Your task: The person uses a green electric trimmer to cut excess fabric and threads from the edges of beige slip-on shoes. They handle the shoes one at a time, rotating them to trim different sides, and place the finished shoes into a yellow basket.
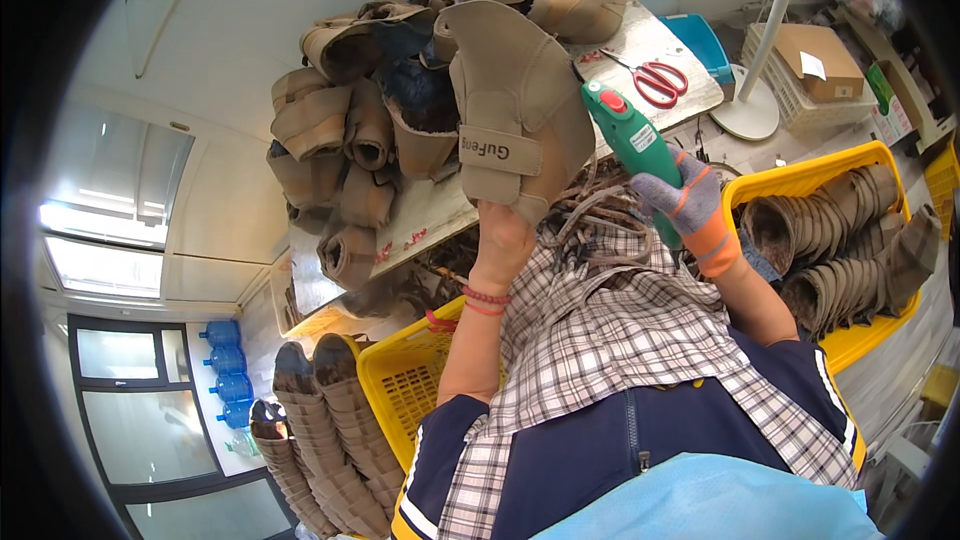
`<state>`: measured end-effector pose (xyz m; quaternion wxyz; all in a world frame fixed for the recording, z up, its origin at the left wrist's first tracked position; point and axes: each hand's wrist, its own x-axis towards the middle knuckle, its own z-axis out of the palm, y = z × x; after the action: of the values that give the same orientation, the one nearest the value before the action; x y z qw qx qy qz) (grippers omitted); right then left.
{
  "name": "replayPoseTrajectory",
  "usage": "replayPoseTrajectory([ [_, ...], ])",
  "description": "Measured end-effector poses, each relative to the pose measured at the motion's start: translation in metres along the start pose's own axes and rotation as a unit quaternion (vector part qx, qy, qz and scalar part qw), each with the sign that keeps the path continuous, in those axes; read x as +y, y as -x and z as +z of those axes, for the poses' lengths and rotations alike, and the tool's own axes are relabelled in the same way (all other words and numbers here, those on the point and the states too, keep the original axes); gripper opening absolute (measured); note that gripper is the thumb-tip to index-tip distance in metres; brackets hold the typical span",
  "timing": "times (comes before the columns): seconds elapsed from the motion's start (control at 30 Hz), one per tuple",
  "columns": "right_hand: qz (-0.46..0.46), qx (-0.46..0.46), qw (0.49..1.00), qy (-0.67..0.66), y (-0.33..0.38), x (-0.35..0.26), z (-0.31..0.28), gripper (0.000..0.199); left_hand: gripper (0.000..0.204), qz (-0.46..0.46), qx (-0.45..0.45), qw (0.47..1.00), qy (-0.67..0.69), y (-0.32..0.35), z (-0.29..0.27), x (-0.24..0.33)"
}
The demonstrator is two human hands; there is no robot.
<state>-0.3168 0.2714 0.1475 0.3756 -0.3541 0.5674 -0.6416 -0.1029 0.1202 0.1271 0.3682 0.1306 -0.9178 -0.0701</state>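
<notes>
My left hand [503,243], bare with a red bracelet at the wrist, grips the lower end of a tan suede boot upper [512,80]. The piece stands raised over the table, with a strap across its front. In my right hand [697,208], in a grey and orange glove, is a green handheld power cutter [628,128] with a red button. Its tip points up beside the upper's right edge; I cannot tell whether they touch. Red-handled scissors [658,83] lie on the table just beyond the cutter.
More fur-lined tan uppers [405,90] are heaped on the white-topped table [440,205]. A yellow basket [850,345] at right holds nested uppers. Another yellow basket [400,390] stands at left, beside tall stacks of uppers [335,440]. A blue bin [700,40] and fan stand [750,110] are behind.
</notes>
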Motion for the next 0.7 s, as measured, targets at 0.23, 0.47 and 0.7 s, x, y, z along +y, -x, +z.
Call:
replayPoseTrajectory([
  [0.23,-0.030,0.049,0.998,-0.021,-0.012,0.003,-0.008,0.039,0.045,-0.048,0.023,0.998,0.047,0.027,0.001,0.000],
  [0.47,0.024,0.097,0.971,0.217,-0.060,0.062,-0.033,0.047,0.040,-0.117,0.242,0.963,-0.003,-0.056,-0.100,-0.064],
  [0.7,0.037,0.039,0.874,0.482,-0.127,0.083,-0.020,0.067,0.039,-0.085,0.251,0.963,-0.042,-0.216,-0.212,-0.227],
])
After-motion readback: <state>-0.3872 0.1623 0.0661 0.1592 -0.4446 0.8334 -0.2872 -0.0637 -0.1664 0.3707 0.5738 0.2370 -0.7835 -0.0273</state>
